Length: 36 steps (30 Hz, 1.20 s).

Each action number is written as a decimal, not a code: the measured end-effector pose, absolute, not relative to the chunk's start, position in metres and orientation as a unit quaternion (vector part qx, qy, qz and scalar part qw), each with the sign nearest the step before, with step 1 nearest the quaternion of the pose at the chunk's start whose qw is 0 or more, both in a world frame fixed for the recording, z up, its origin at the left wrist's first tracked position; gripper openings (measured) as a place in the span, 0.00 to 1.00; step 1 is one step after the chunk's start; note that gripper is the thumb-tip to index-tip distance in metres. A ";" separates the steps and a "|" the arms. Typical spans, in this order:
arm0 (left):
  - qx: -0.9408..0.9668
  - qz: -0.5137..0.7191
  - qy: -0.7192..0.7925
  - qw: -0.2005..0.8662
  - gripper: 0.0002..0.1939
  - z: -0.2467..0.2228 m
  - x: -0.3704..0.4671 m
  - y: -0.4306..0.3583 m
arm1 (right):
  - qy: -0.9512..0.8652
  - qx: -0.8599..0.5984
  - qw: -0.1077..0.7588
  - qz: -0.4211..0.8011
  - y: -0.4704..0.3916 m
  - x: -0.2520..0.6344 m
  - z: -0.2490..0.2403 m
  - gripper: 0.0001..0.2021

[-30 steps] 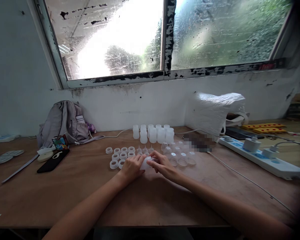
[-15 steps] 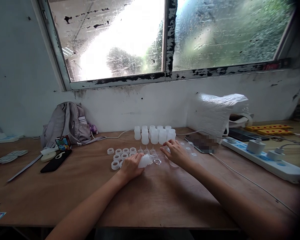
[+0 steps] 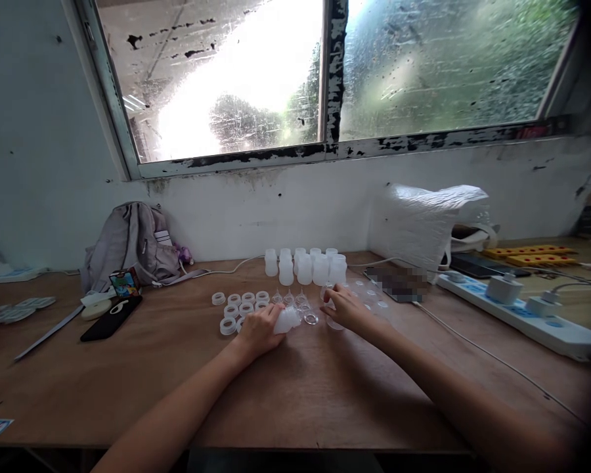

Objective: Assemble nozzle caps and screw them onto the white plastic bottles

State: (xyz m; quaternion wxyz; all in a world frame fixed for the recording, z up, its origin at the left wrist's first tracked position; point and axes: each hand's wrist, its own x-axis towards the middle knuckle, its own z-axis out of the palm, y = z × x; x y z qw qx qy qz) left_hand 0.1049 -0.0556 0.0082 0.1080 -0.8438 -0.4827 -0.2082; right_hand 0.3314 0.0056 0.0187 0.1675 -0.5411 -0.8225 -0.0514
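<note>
My left hand [image 3: 261, 325] is wrapped round a frosted white plastic bottle [image 3: 286, 319], tilted with its neck to the right. My right hand [image 3: 347, 307] is to the right of it, fingertips drawn together over some clear plastic pieces; what they hold is partly hidden. Below these fingers lies a clear round piece [image 3: 333, 324]. Between the hands stand several clear teats [image 3: 301, 300], with a clear ring-shaped piece [image 3: 310, 319] in front. White screw rings [image 3: 228, 325] lie in rows beside my left hand. Frosted bottles [image 3: 320, 269] stand upright in rows behind.
Small clear discs [image 3: 382, 305] lie right of my right hand. Farther right are a phone [image 3: 394, 284] on a cable and a white power strip [image 3: 522, 312]. A grey backpack [image 3: 128, 243], a black phone [image 3: 111, 320] and a metal ruler-like strip [image 3: 49, 334] are at left.
My right hand has drawn slightly down, and its fingers have curled together over the clear pieces. My left hand stays in place with the bottle, now turned slightly.
</note>
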 end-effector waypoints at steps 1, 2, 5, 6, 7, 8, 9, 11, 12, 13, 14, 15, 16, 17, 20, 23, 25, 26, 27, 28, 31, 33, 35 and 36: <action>-0.843 -0.206 -0.485 0.108 0.21 0.008 0.105 -0.056 | -0.826 -0.540 0.157 -0.043 0.004 0.332 0.019 0.10; -0.842 -0.204 -0.488 0.107 0.22 0.009 0.105 -0.056 | -0.832 -0.535 0.142 -0.030 0.003 0.332 0.019 0.10; -0.839 -0.192 -0.499 0.102 0.22 0.009 0.105 -0.056 | -0.853 -0.514 0.087 0.032 -0.003 0.330 0.019 0.09; -0.838 -0.190 -0.502 0.101 0.23 0.009 0.105 -0.056 | -0.857 -0.507 0.079 0.053 -0.004 0.329 0.020 0.09; -0.836 -0.189 -0.505 0.101 0.24 0.010 0.105 -0.057 | -0.858 -0.501 0.086 0.071 -0.006 0.328 0.021 0.08; -0.834 -0.190 -0.508 0.101 0.26 0.010 0.105 -0.057 | -0.856 -0.497 0.113 0.086 -0.006 0.326 0.022 0.08; -0.833 -0.192 -0.510 0.101 0.28 0.010 0.105 -0.057 | -0.850 -0.492 0.160 0.098 -0.007 0.324 0.025 0.09; -0.831 -0.195 -0.511 0.102 0.30 0.010 0.104 -0.057 | -0.822 -0.477 0.285 0.127 -0.008 0.321 0.030 0.10; -0.831 -0.195 -0.510 0.102 0.30 0.010 0.104 -0.057 | -0.804 -0.464 0.343 0.145 -0.008 0.319 0.033 0.12; -0.832 -0.193 -0.510 0.102 0.30 0.011 0.104 -0.057 | -0.789 -0.447 0.388 0.165 -0.009 0.318 0.036 0.13; -0.833 -0.190 -0.510 0.103 0.30 0.011 0.105 -0.057 | -0.780 -0.429 0.416 0.188 -0.011 0.317 0.038 0.14; -0.834 -0.188 -0.509 0.103 0.30 0.011 0.105 -0.057 | -0.777 -0.412 0.428 0.209 -0.012 0.315 0.038 0.15; -0.834 -0.186 -0.508 0.104 0.29 0.011 0.105 -0.058 | -0.778 -0.398 0.428 0.230 -0.014 0.313 0.038 0.15; -0.836 -0.186 -0.506 0.104 0.29 0.011 0.105 -0.058 | -0.781 -0.387 0.422 0.250 -0.016 0.311 0.036 0.16; -0.843 -0.183 -0.494 0.108 0.29 0.011 0.106 -0.059 | -0.796 -0.356 0.388 0.299 -0.021 0.302 0.026 0.18; -0.850 -0.178 -0.482 0.113 0.27 0.011 0.106 -0.059 | -0.803 -0.331 0.374 0.325 -0.022 0.296 0.015 0.18; -0.852 -0.178 -0.478 0.114 0.26 0.011 0.105 -0.059 | -0.795 -0.328 0.380 0.340 -0.021 0.294 0.011 0.18; -0.853 -0.180 -0.476 0.113 0.26 0.011 0.105 -0.059 | -0.788 -0.329 0.386 0.348 -0.020 0.293 0.009 0.19; -0.854 -0.181 -0.475 0.111 0.26 0.011 0.105 -0.059 | -0.780 -0.331 0.393 0.356 -0.020 0.293 0.008 0.20; -0.854 -0.182 -0.475 0.108 0.26 0.011 0.105 -0.059 | -0.774 -0.332 0.399 0.362 -0.019 0.294 0.008 0.20; -0.852 -0.198 -0.478 0.084 0.26 0.011 0.105 -0.059 | -0.771 -0.328 0.404 0.368 -0.018 0.294 0.009 0.21; -0.847 -0.215 -0.482 0.059 0.26 0.012 0.105 -0.060 | -0.776 -0.316 0.402 0.369 -0.020 0.294 0.012 0.20; -0.843 -0.226 -0.487 0.036 0.24 0.013 0.105 -0.060 | -0.785 -0.301 0.395 0.369 -0.022 0.295 0.015 0.20; -0.841 -0.227 -0.491 0.027 0.23 0.014 0.105 -0.060 | -0.790 -0.295 0.390 0.369 -0.023 0.295 0.016 0.20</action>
